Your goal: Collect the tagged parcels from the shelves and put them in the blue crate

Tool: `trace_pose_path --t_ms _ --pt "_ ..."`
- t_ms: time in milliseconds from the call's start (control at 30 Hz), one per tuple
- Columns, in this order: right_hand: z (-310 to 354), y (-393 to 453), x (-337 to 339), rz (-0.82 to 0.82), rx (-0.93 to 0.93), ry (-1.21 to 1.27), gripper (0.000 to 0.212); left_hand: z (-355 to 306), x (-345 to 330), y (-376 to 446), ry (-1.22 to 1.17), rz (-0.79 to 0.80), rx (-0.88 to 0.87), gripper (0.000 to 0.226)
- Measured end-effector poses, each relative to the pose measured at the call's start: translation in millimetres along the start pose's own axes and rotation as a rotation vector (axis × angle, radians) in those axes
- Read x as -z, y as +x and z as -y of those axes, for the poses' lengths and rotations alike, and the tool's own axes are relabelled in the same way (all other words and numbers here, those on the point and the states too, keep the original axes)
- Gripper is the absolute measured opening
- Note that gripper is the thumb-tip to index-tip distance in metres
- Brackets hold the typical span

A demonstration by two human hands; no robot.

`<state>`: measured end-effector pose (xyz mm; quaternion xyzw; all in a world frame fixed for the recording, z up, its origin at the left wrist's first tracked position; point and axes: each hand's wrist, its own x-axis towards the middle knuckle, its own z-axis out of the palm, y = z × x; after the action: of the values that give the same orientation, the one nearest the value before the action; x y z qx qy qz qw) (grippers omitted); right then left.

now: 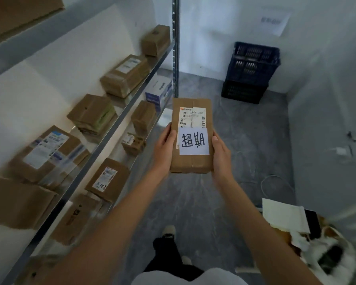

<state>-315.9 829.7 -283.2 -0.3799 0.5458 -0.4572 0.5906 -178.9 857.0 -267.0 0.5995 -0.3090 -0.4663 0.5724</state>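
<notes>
Two hands grip one parcel (190, 138): my left hand (164, 149) clasps its left edge, my right hand (220, 153) its right, holding it flat and face-up at chest height in the aisle. A white tag (194, 141) with handwritten characters covers the lower part of its shipping label. Left of it, the shelves (119, 118) carry more brown boxes, none showing a similar tag from here. Across the grey floor, well apart from the parcel, the crate (253, 64) stands in the corner, apparently stacked on a darker one. Risks I judge: the tag peeling off in transit, a loose cable (275, 186) on the floor catching a foot, or the parcel clipping the crate's rim.
</notes>
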Motion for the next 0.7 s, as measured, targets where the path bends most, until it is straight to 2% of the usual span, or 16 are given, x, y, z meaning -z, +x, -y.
trace_pose_path --t_ms 133,300,433,533,700 --pt "9 49 9 -0.086 0.017 -0.034 0.036 1 -31 55 0.068 0.079 -0.021 0.034" --pt "32 116 15 -0.196 0.031 -0.009 0.021 -5 -74 130 0.052 0.118 -0.009 0.023" --pt "47 163 24 -0.231 0.028 -0.033 0.035 -13 -109 175 0.017 0.167 0.063 0.031" --pt "56 196 33 -0.258 -0.011 -0.064 0.054 -18 -135 205 0.058 0.188 0.034 0.027" --pt "65 263 58 -0.265 -0.016 0.029 0.04 -18 -182 265 0.098 0.253 0.002 0.036"
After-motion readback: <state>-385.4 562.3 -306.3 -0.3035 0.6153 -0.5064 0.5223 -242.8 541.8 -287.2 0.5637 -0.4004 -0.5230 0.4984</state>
